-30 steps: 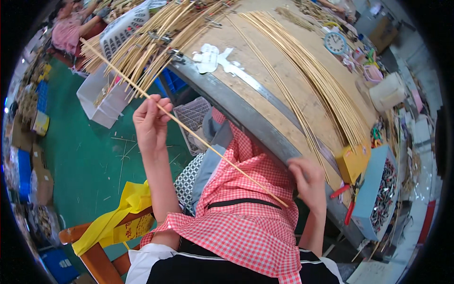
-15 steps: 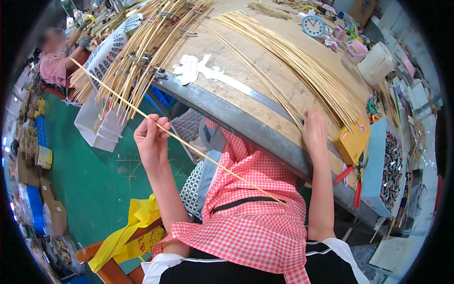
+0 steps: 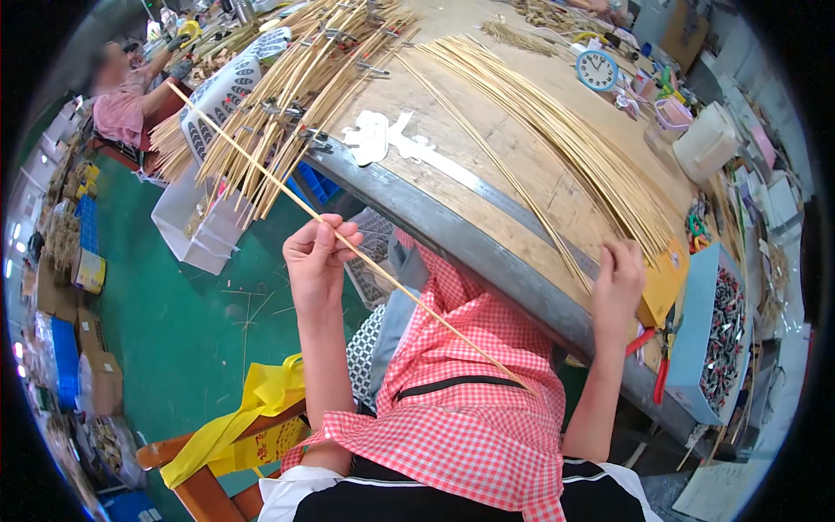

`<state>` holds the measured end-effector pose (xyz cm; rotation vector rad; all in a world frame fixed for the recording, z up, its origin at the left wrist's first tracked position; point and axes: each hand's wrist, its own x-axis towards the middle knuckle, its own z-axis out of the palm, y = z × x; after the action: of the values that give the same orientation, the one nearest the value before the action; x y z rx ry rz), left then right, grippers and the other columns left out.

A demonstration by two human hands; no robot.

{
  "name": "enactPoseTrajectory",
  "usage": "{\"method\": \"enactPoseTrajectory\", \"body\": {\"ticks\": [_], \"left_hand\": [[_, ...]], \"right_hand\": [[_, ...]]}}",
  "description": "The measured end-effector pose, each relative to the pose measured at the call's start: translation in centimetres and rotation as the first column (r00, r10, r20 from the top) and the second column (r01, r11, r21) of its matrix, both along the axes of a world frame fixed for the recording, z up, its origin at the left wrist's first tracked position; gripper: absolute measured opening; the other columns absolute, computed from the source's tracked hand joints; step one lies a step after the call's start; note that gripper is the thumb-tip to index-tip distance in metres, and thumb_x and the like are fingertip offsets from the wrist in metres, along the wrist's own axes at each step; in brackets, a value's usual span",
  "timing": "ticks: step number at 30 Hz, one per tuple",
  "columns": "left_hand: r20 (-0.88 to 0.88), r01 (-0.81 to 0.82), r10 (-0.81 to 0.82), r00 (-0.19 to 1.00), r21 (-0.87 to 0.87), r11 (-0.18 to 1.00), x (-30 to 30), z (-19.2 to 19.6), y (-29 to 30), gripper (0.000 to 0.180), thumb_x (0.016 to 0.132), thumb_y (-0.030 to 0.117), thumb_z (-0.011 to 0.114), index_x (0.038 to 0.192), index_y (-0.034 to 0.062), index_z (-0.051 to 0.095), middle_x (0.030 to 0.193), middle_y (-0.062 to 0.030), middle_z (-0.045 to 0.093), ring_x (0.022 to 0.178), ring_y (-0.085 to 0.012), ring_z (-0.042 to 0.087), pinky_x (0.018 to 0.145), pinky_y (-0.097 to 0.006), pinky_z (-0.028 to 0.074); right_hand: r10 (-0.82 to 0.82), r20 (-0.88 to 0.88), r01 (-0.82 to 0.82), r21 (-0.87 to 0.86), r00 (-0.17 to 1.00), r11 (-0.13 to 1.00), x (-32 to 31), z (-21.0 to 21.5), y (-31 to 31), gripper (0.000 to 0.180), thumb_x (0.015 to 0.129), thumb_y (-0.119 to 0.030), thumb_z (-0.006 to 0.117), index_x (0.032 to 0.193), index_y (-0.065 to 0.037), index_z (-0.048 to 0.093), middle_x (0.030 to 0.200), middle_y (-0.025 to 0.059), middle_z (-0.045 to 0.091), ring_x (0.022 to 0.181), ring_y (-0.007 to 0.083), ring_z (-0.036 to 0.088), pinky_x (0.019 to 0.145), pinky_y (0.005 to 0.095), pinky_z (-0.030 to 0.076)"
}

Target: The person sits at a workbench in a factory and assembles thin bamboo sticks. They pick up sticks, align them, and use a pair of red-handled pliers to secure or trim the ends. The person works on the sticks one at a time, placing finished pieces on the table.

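Observation:
My left hand is raised left of the table edge, thumb and fingers pinching a long, thin bamboo stick. The stick slants from the clamped bundles at upper left down to the front of my checked apron. Over the table's near right part is my right hand, its fingers bent; whether they hold anything is hidden. Its fingertips are between the near ends of a couple of separate sticks and a wide row of loose sticks. A metal ruler lies partly under the separate sticks.
Bundles of sticks with clips overhang the table's left end. To the right are a yellow box, red-handled pliers and a blue box of clips. A clock stands farther back. Another person sits at far left.
My right hand has shifted right and nearer to me, away from the ends of the separate sticks. My left hand keeps its pinch on the bamboo stick. The whole view has shifted slightly.

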<state>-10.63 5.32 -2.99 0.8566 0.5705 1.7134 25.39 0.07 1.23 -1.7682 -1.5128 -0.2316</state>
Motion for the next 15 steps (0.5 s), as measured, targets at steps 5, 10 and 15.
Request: {"method": "enactPoseTrajectory", "body": {"ticks": [5, 10, 15], "left_hand": [[-0.019, -0.033, 0.032, 0.999, -0.036, 0.999, 0.0, 0.0, -0.1, 0.022, 0.092, 0.013, 0.057, 0.101, -0.0069, 0.062, 0.085, -0.0182, 0.068, 0.073, -0.0227, 0.070, 0.060, -0.027, 0.059], [-0.023, -0.029, 0.028, 0.999, -0.041, 0.999, 0.4, 0.4, 0.1, 0.020, 0.093, 0.013, 0.055, 0.102, -0.0033, 0.062, 0.089, -0.0178, 0.068, 0.075, -0.0214, 0.069, 0.058, -0.024, 0.057], [-0.014, -0.134, 0.133, 0.991, -0.030, 0.991, -0.5, 1.3, -0.5, 0.022, 0.093, 0.015, 0.055, 0.103, -0.0034, 0.062, 0.090, -0.0178, 0.068, 0.074, -0.0203, 0.069, 0.057, -0.022, 0.056]], "right_hand": [[-0.008, -0.242, 0.052, 0.174, 0.970, 0.983, 0.2, 3.2, -2.2, 0.008, 0.083, 0.004, 0.054, 0.087, 0.001, 0.060, 0.088, 0.0110, 0.057, 0.075, 0.0213, 0.055, 0.066, 0.0286, 0.043], [0.289, -0.302, -0.269, 0.107, 0.908, 0.957, -5.9, 3.5, -5.3, 0.009, 0.080, 0.005, 0.059, 0.086, 0.000, 0.061, 0.083, 0.0107, 0.055, 0.070, 0.0191, 0.054, 0.058, 0.0260, 0.041], [0.563, -0.272, -0.589, -0.018, 0.781, 0.808, -9.5, 1.1, -5.6, 0.014, 0.076, 0.009, 0.062, 0.089, 0.001, 0.062, 0.081, 0.0120, 0.052, 0.067, 0.0209, 0.055, 0.059, 0.0274, 0.043]]}}
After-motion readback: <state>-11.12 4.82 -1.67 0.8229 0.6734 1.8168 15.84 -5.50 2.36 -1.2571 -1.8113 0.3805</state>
